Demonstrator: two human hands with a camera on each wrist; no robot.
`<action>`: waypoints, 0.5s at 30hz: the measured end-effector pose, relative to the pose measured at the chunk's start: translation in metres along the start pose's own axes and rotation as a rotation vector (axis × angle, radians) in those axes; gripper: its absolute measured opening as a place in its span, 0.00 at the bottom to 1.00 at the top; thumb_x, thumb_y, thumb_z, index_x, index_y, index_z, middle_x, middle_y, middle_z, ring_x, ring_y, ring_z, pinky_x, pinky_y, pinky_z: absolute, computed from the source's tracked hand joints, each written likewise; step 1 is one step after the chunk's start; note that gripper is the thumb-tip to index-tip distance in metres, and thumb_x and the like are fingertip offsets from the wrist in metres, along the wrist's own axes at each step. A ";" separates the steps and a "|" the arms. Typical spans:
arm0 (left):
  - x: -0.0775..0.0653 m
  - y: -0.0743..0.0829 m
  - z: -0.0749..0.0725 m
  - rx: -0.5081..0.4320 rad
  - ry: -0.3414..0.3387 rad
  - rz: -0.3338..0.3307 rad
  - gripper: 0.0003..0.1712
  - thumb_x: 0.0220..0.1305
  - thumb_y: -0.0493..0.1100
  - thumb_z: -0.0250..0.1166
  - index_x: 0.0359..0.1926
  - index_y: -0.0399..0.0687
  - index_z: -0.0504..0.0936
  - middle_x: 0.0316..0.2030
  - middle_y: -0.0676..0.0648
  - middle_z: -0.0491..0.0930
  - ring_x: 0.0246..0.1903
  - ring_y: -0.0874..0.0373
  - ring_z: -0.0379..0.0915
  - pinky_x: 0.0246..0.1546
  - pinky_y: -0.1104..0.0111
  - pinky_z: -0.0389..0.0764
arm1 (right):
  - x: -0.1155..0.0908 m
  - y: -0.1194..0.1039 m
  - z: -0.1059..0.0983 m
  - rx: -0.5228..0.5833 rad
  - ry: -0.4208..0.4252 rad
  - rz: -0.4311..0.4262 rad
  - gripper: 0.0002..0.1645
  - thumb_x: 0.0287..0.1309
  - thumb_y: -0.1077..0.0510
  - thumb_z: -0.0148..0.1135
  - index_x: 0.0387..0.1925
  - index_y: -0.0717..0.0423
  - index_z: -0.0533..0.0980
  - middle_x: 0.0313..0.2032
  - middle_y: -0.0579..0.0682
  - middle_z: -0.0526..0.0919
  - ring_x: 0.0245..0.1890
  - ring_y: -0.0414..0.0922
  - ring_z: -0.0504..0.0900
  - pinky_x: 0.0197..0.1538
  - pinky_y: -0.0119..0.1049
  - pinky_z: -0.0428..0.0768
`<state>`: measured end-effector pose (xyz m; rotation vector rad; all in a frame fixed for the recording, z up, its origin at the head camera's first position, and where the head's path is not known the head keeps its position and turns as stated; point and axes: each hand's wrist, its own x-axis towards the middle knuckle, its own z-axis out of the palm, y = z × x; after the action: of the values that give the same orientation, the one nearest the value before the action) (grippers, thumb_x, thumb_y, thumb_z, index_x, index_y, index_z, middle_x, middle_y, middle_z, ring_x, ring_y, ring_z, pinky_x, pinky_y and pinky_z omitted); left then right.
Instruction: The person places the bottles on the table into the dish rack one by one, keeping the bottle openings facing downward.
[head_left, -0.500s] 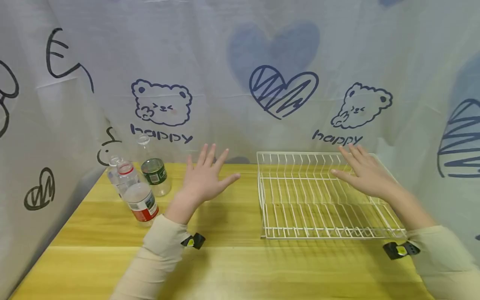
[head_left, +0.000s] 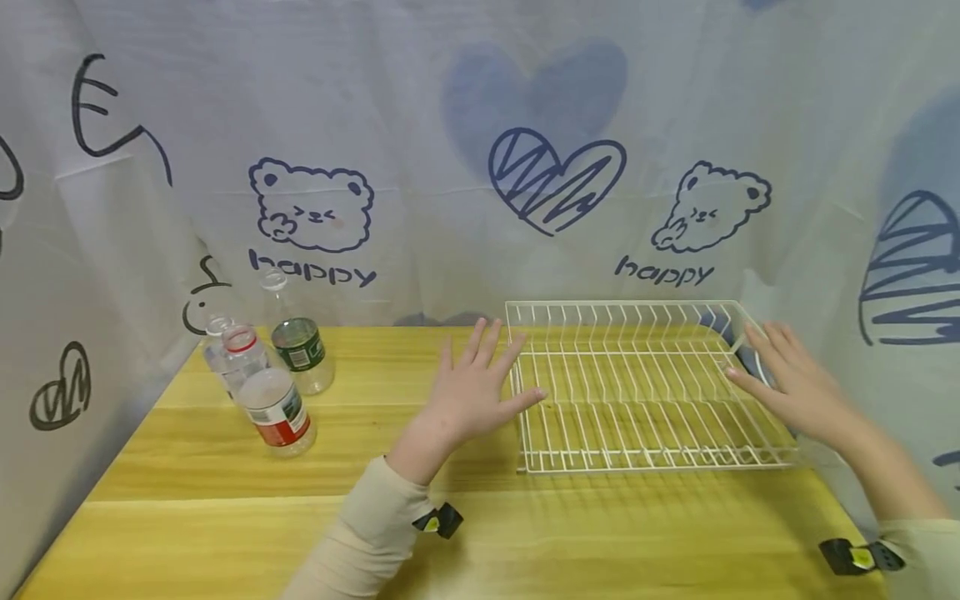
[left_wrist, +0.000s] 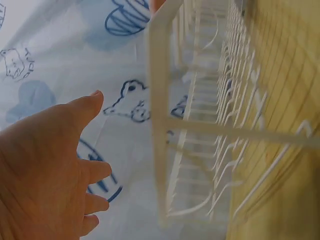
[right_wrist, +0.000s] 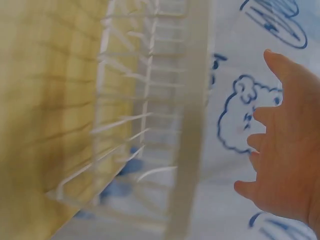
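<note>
A white wire dish rack [head_left: 622,404] stands on the right part of the wooden table. My left hand [head_left: 476,396] is beside the rack's left side, fingers spread, holding nothing. At the rack's right side is my right hand [head_left: 798,392], fingers extended; whether it touches the wire cannot be told from the head view. In the left wrist view a gap separates the left hand [left_wrist: 50,165] from the rack's frame [left_wrist: 160,120]. The right wrist view likewise has the right hand [right_wrist: 290,145] apart from the rack's blurred rail [right_wrist: 192,120].
Several clear plastic bottles stand together at the table's left, among them one with a green label [head_left: 300,346] and one with a red and white label [head_left: 277,417]. A printed curtain [head_left: 435,167] hangs behind the wooden table [head_left: 390,433].
Both hands have moved to the right: the left from near the bottles to the rack's left side, the right from above the rack to its right side. The head view has shifted slightly.
</note>
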<state>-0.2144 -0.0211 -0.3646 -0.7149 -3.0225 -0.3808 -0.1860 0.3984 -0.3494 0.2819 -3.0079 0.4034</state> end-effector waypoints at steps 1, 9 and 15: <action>0.000 0.003 0.003 0.002 -0.008 0.009 0.49 0.61 0.82 0.35 0.77 0.70 0.38 0.78 0.50 0.29 0.77 0.52 0.19 0.72 0.40 0.31 | -0.003 0.005 0.003 0.004 0.007 -0.003 0.48 0.71 0.41 0.47 0.76 0.58 0.37 0.74 0.70 0.32 0.74 0.67 0.27 0.67 0.73 0.37; -0.003 0.018 0.028 -0.005 -0.083 0.071 0.49 0.61 0.82 0.33 0.77 0.69 0.40 0.78 0.50 0.32 0.77 0.51 0.22 0.73 0.40 0.33 | -0.022 0.041 0.026 -0.007 0.058 0.006 0.47 0.70 0.43 0.48 0.75 0.62 0.41 0.73 0.73 0.36 0.74 0.69 0.29 0.68 0.71 0.36; -0.003 0.021 0.039 -0.044 -0.102 0.091 0.49 0.62 0.81 0.34 0.77 0.67 0.41 0.78 0.49 0.33 0.78 0.50 0.25 0.73 0.40 0.35 | -0.027 0.055 0.038 0.006 0.044 0.052 0.47 0.70 0.41 0.47 0.75 0.63 0.41 0.73 0.73 0.37 0.73 0.70 0.31 0.67 0.73 0.36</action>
<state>-0.2005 0.0049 -0.3981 -0.8987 -3.0703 -0.4214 -0.1731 0.4446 -0.4026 0.1927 -2.9765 0.4173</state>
